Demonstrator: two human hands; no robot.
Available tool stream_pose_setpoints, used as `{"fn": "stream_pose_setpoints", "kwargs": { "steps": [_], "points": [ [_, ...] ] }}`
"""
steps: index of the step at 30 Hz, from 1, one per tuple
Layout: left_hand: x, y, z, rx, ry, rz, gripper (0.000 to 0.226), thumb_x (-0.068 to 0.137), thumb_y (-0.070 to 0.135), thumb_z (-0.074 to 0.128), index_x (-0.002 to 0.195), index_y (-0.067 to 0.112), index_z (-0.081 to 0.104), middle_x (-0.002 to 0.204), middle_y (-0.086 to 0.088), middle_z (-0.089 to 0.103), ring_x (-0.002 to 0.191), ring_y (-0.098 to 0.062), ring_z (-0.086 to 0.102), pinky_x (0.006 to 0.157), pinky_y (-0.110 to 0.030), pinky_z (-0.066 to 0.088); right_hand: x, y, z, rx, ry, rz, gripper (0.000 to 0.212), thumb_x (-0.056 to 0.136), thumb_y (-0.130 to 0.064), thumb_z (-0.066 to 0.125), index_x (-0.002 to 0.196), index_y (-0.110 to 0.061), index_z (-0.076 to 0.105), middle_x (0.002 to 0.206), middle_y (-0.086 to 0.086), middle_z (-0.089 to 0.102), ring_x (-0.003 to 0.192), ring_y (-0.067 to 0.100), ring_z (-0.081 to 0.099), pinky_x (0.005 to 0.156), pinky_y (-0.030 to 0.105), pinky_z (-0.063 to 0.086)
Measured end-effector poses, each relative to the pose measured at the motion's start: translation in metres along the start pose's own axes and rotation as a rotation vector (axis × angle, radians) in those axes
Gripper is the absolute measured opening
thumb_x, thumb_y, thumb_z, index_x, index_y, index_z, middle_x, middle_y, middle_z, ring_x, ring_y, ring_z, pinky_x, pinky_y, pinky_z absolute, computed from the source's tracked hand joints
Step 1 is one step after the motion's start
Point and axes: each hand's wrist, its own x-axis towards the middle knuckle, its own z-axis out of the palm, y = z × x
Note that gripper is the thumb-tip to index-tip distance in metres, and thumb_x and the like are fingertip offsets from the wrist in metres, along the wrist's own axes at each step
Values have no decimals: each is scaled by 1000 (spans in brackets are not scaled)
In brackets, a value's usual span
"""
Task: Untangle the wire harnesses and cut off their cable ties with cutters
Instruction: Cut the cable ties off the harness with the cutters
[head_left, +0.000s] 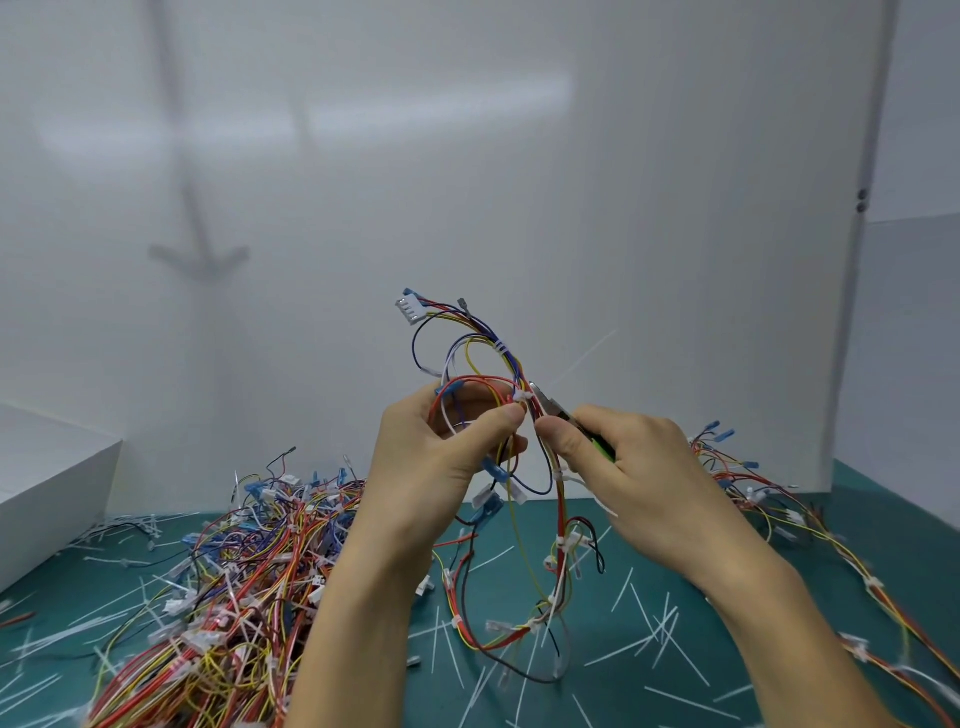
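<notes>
My left hand (441, 457) holds a wire harness (483, 364) up in front of me, pinching its coloured wires between thumb and fingers. The harness loops upward to a white connector (410, 307) and hangs down to the mat. My right hand (634, 467) grips cutters (558, 408) with green handles. The cutter jaws sit at a white cable tie (521, 397) on the bundle, just right of my left thumb. Another white tie (500, 347) wraps the wires higher up, and a further cable tie (560, 475) sits lower.
A large tangled pile of harnesses (234, 582) lies on the green mat (623, 649) at the left. More harnesses (753, 493) trail along the right. Several cut white tie pieces (660, 634) litter the mat. A white box (47, 493) stands at the far left; white panels wall the back.
</notes>
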Motion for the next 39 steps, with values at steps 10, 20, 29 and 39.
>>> {"fn": "stream_pose_setpoints", "kwargs": {
  "steps": [10,20,29,39],
  "points": [
    [0,1,2,27,3,17,10,84,10,74,86,20,73,79,1,77,69,-16,75,61,-13,53,0,2,1,16,6,2,53,82,-71,31,57,-26,46,56,-24,53,53,5,46,52,19,34],
    [1,0,3,47,7,43,12,83,7,74,85,19,72,78,1,77,68,-15,74,60,-13,53,-1,4,3,34,1,32,58,83,-72,33,56,-24,50,51,-12,50,50,8,43,50,21,32],
    [1,-4,3,135,21,89,17,83,8,74,83,25,72,78,5,76,70,-14,73,66,-18,57,-1,7,4,76,-56,62,61,88,-66,35,51,-20,49,47,-12,50,47,6,44,50,18,33],
    [4,-10,0,125,71,75,25,83,9,74,85,34,72,74,-2,75,77,-29,72,63,-25,60,1,1,3,694,-241,351,66,85,-68,43,65,-9,66,56,12,58,48,23,56,48,31,51]
  ]
}}
